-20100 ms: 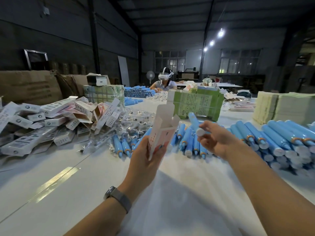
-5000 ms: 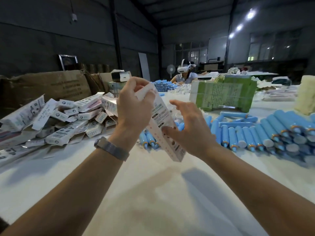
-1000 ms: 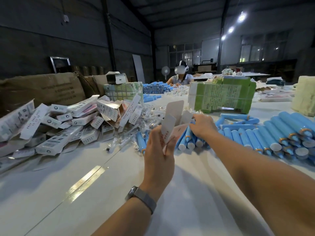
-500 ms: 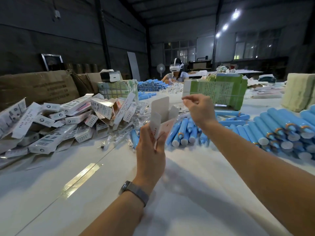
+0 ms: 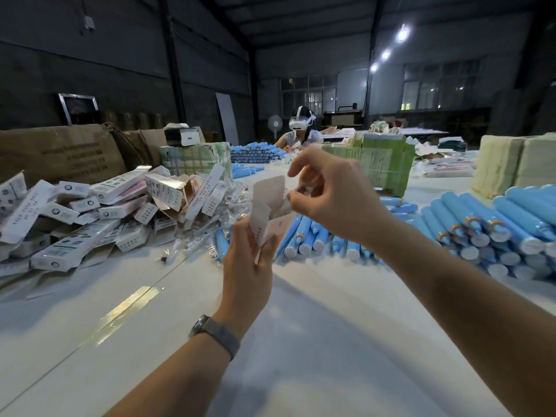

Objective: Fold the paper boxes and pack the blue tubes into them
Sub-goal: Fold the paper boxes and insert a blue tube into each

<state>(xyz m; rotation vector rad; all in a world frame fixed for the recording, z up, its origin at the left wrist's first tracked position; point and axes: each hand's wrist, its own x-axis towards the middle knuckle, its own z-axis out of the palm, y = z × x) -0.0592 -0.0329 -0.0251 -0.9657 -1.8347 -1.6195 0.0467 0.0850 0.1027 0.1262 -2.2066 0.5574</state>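
white paper box (image 5: 268, 209): upright, top flaps open, red print on side | left hand (image 5: 247, 266): grips its lower body | right hand (image 5: 331, 196): pinches small clear item, blurred, above opening

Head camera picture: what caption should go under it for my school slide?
Left hand holds an open box while right hand pinches something small and clear above it, blue tubes piled behind.

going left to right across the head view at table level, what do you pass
pile of packed white boxes → left hand holding an open paper box → right hand pinching a small clear item → blue tubes
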